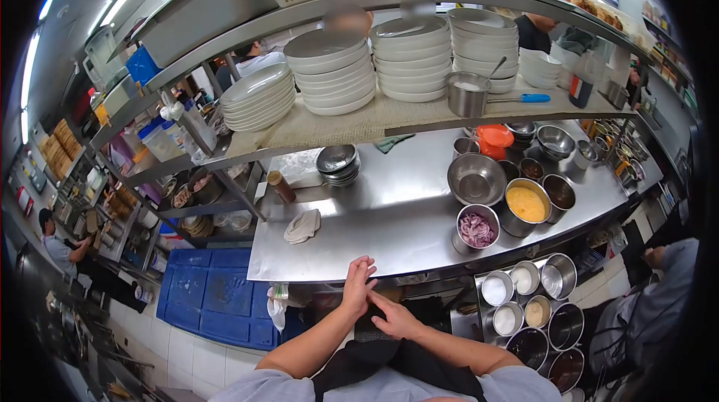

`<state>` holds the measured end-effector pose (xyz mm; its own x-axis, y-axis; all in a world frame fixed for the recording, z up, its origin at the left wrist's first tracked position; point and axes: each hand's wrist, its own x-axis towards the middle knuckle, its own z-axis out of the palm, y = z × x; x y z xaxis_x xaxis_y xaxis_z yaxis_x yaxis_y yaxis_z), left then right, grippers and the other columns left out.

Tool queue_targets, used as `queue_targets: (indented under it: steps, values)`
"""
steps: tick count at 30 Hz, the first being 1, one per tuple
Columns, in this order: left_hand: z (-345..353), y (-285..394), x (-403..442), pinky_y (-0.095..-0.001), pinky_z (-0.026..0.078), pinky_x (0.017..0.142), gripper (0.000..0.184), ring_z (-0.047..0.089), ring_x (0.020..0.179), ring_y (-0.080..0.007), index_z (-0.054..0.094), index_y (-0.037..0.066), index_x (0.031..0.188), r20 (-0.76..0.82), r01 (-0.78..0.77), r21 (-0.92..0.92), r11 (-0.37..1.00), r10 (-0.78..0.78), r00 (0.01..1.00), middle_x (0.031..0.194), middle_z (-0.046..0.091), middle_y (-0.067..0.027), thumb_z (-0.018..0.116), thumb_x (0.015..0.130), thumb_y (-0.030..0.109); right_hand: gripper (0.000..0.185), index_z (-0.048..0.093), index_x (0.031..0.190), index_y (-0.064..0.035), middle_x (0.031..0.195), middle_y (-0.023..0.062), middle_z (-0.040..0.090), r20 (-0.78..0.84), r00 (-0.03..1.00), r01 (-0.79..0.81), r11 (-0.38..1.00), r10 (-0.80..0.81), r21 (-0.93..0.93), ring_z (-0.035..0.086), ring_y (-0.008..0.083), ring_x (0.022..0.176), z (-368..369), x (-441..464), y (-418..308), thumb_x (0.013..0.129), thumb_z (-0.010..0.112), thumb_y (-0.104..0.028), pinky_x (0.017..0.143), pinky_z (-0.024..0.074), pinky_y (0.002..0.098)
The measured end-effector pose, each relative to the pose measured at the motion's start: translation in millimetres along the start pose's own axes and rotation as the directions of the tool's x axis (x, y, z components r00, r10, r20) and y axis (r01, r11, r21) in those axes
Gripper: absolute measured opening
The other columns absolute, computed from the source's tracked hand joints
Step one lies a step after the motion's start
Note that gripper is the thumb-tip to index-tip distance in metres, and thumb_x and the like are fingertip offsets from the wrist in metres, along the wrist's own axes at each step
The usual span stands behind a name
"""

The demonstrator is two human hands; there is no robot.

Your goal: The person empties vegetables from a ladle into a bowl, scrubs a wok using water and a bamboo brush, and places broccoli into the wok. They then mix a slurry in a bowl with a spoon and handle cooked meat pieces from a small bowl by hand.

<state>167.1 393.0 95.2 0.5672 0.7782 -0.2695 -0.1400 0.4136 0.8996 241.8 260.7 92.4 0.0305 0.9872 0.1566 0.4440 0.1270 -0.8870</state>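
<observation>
White cloth [302,227] ahead and left of the left hand [359,287]

The white cloth, folded, rests on the steel worktop [382,230]. The left hand, fingers extended and slightly apart, meets the right hand [395,320], its thumb held clear, before the worktop's near edge; their overlap leaves the exact contact uncertain. Ahead and right of the right hand stands a pot of sliced purple onion [477,230]; just beyond it, a pot with yellow contents [527,204]. Farther ahead of both hands, stacks of white plates [333,76] stand on a matted shelf [337,127].
</observation>
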Motion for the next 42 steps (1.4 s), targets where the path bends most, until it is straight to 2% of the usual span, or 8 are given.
queue_targets:
  steps: [5,15,17,18,19,22,31,42]
  values:
    - [-15.9,4.6,-12.5,-0.0503,0.041,0.092,0.028,0.045,0.116,-0.0251,0.046,0.014,0.120,0.192,0.196,-0.088,0.977,-0.176,0.965,0.125,0.046,-0.0063,0.049,0.096,0.029,0.065,0.035,0.140,-0.0075,0.134,0.0205,0.046,-0.185,0.952,-0.267,0.958,0.245,-0.104,0.049,0.0342,0.121,15.6,-24.4,54.5,0.080,0.059,-0.014,0.100,0.0412,0.0377]
    - [-172.3,54.7,-14.7,-0.0420,0.047,0.091,0.024,0.054,0.109,-0.0241,0.050,0.006,0.115,0.289,0.166,-0.024,0.986,-0.152,0.945,0.118,0.053,-0.0107,0.055,0.092,0.012,0.046,0.058,0.121,-0.0067,0.119,0.0202,0.059,0.258,0.440,-0.636,0.501,0.860,-0.587,0.057,0.0310,0.110,95.9,-177.5,311.1,0.078,0.058,-0.024,0.093,0.0454,0.0393]
    - [-214.8,50.9,-9.7,-0.0397,0.049,0.088,0.023,0.056,0.104,-0.0228,0.050,0.006,0.114,0.241,0.197,-0.032,0.980,-0.184,0.953,0.114,0.055,-0.0102,0.055,0.092,0.011,0.044,0.058,0.120,-0.0076,0.111,0.0182,0.063,0.695,0.279,0.136,0.689,0.663,-0.712,0.063,0.0282,0.099,94.3,-169.6,316.4,0.078,0.057,-0.021,0.086,0.0499,0.0387]
    - [-233.1,47.9,-8.0,-0.0419,0.050,0.087,0.023,0.058,0.101,-0.0246,0.050,0.006,0.113,0.202,0.226,-0.043,0.973,-0.213,0.956,0.111,0.057,-0.0110,0.055,0.091,0.010,0.044,0.058,0.120,-0.0076,0.111,0.0182,0.063,0.691,0.286,0.119,0.692,0.663,-0.713,0.063,0.0282,0.099,98.3,-161.8,311.5,0.078,0.057,-0.021,0.086,0.0499,0.0387]
    - [-246.3,45.9,-5.4,-0.0440,0.051,0.085,0.022,0.060,0.098,-0.0264,0.050,0.007,0.112,0.162,0.257,-0.058,0.965,-0.245,0.956,0.107,0.059,-0.0118,0.054,0.091,0.010,0.044,0.058,0.120,-0.0072,0.104,0.0168,0.064,0.442,0.473,-0.361,0.625,0.762,-0.692,0.064,0.0263,0.092,99.4,-155.7,300.9,0.078,0.057,-0.019,0.080,0.0516,0.0377]
    - [-262.0,42.5,13.1,-0.0426,0.053,0.079,0.021,0.062,0.090,-0.0260,0.050,0.007,0.110,0.117,0.281,-0.052,0.958,-0.273,0.955,0.101,0.060,-0.0118,0.054,0.090,0.009,0.046,0.055,0.123,-0.0064,0.087,0.0124,0.067,-0.030,0.352,-0.936,0.351,0.936,-0.024,0.066,0.0222,0.073,85.4,-95.5,217.5,0.078,0.058,-0.015,0.065,0.0533,0.0359]
    - [-159.3,112.7,92.7,-0.0381,0.052,0.079,0.022,0.061,0.088,-0.0229,0.050,0.004,0.111,0.346,0.083,-0.003,0.997,-0.077,0.935,0.100,0.059,-0.0113,0.056,0.091,0.011,0.045,0.050,0.126,-0.0012,0.092,0.0126,0.067,0.025,0.733,-0.665,0.723,0.680,-0.184,0.065,0.0196,0.077,55.9,13.3,178.8,0.081,0.053,-0.010,0.075,0.0517,0.0328]
    - [65.4,261.9,173.8,-0.0269,0.047,0.065,0.021,0.056,0.073,-0.0154,0.052,0.000,0.106,0.611,-0.610,-0.055,0.791,0.510,0.605,0.088,0.058,-0.0093,0.057,0.089,0.011,0.024,0.055,0.105,0.0029,0.086,0.0155,0.066,0.103,0.850,-0.510,0.758,0.516,0.406,0.067,0.0213,0.078,-72.2,62.4,221.6,0.083,0.044,0.002,0.070,0.0548,0.0312]
